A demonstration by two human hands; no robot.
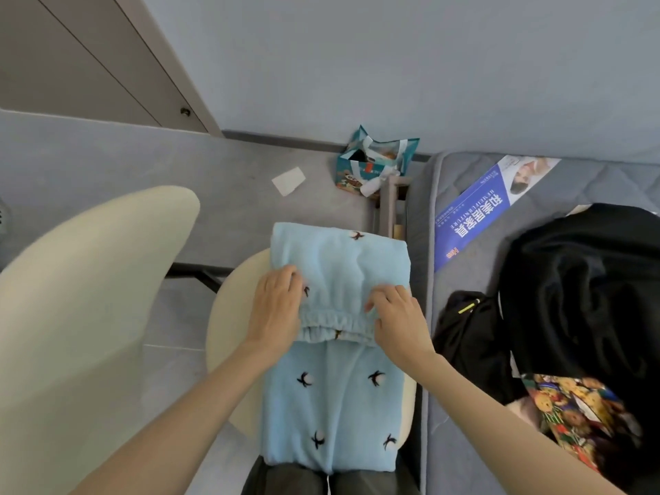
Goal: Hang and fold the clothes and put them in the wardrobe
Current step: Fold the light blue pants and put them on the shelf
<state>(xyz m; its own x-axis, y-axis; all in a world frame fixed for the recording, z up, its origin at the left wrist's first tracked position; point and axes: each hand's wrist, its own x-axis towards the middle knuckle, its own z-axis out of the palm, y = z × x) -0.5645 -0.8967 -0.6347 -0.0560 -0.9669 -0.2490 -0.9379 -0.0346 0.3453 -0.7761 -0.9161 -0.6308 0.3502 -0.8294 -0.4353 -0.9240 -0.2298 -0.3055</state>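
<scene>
Light blue fleece trousers with small dark bird marks lie on a cream round stool, folded so the elastic waistband lies across the middle. My left hand rests on the left side of the fold with fingers on the cloth. At the right end of the waistband my right hand pinches the cloth with curled fingers. On the mattress to the right sits a pile of black clothes, with a colourful printed garment below it.
A cream chair back fills the left. A grey mattress with a blue leaflet runs along the right. On the floor by the wall stand a teal gift bag and a white paper. A wardrobe door is at upper left.
</scene>
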